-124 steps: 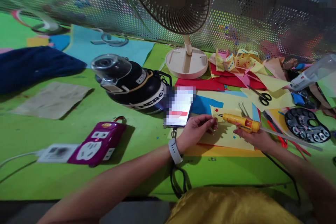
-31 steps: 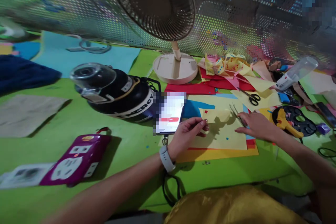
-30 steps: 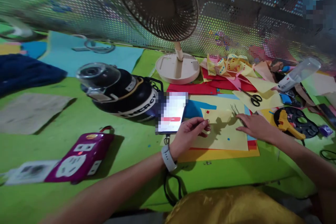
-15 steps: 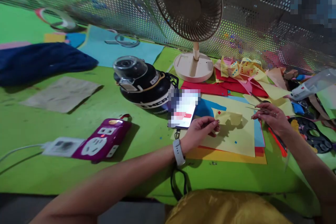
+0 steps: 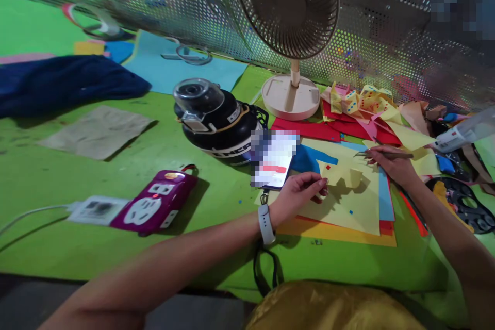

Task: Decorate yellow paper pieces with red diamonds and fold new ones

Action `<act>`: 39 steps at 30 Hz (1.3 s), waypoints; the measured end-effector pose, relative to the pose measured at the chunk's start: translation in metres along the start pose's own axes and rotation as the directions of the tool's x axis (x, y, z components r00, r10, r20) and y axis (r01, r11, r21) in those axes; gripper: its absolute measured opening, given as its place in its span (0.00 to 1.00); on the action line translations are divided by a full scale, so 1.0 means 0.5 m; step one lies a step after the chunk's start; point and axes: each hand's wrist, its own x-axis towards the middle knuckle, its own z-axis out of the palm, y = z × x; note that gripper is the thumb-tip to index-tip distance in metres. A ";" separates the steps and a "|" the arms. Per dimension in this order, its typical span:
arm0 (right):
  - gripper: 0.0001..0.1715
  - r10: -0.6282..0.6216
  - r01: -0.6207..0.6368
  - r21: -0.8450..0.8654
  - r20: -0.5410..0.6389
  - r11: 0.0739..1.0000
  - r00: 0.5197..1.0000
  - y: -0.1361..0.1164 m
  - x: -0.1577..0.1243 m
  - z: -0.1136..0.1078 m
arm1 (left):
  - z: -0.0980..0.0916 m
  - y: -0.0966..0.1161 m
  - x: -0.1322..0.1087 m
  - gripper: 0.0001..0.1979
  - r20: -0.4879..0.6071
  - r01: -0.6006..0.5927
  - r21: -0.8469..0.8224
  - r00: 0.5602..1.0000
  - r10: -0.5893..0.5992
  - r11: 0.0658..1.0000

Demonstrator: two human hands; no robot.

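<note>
Our two hands work close together in the head view, the only one we have: our left hand (image 5: 305, 191) is curled with thumb and forefinger nearly meeting, at the edge of a small yellow paper piece (image 5: 353, 177), though we cannot tell whether the pinch actually holds it. Our right hand (image 5: 394, 165) is closed around metal tweezers (image 5: 394, 155), the tips pointing back toward our left fingers and apart from the paper. The paper piece lies between our hands, over a larger yellow sheet (image 5: 365, 216), with a flap standing up and a red square (image 5: 328, 167) near our left fingertips. A loose blue square (image 5: 350, 212) rests on the sheet, nearer our body than either hand. We judge the piece to be very light, thin and easily creased, likely to slide or spring if nudged, so a soft pinch at its outer edge, clear of the raised flap, should suit it best. The tweezers look slim and stiff; a hold partway along the arms should steady them.
</note>
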 end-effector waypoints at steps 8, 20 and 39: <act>0.20 -0.091 0.097 0.084 -0.073 0.992 0.993 -0.029 0.073 0.053 | -0.004 -0.006 0.001 0.15 0.003 -0.007 0.021 1.000 0.007 1.000; 0.15 -0.251 0.248 0.057 0.046 0.967 0.967 -0.074 0.159 0.171 | 0.001 0.000 -0.005 0.15 0.022 0.010 0.005 1.000 -0.010 1.000; 0.14 -0.625 0.642 -0.227 0.150 0.732 0.766 -0.027 0.169 0.192 | 0.000 0.000 -0.005 0.15 0.060 0.012 -0.001 0.998 -0.012 1.000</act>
